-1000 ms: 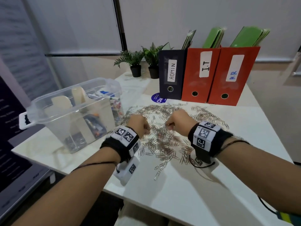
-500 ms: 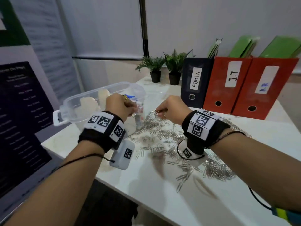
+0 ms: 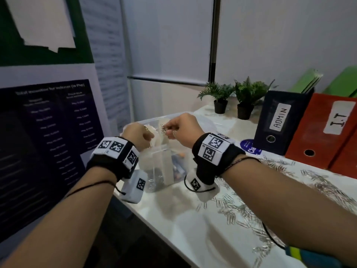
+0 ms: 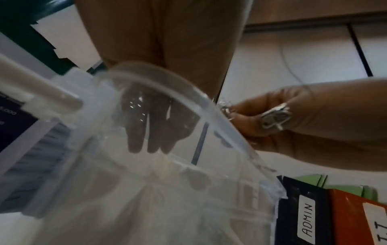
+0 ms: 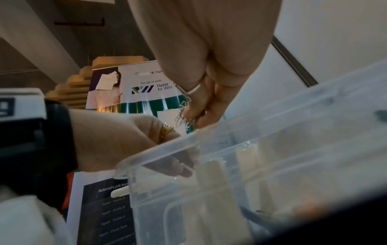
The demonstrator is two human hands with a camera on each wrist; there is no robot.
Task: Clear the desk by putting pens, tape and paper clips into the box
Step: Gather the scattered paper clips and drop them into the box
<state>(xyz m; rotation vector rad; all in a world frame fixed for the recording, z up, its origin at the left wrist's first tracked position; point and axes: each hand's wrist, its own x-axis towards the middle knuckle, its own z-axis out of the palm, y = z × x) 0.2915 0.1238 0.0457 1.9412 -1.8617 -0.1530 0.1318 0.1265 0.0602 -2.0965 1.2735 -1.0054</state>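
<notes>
A clear plastic box (image 3: 158,176) with dividers stands at the desk's left end. Both hands hover over its open top. My left hand (image 3: 146,136) points straight fingers (image 4: 150,145) down inside the box (image 4: 188,92) and holds nothing that I can see. My right hand (image 3: 170,130) pinches a small bunch of silver paper clips (image 3: 163,130) just above the rim, and the bunch of clips (image 5: 184,116) dangles from its fingertips over the box (image 5: 272,149). Several loose clips (image 3: 270,209) lie spread on the white desk to the right.
A dark ADMIN binder (image 3: 278,120) and a red I.T binder (image 3: 328,132) stand at the back right, with two small potted plants (image 3: 220,97) behind the box. A dark poster (image 3: 48,142) stands left of the desk edge (image 3: 154,219).
Both hands rose from the clip pile and moved left to above the box. The left hand's fingers have straightened inside it. The right hand still pinches clips.
</notes>
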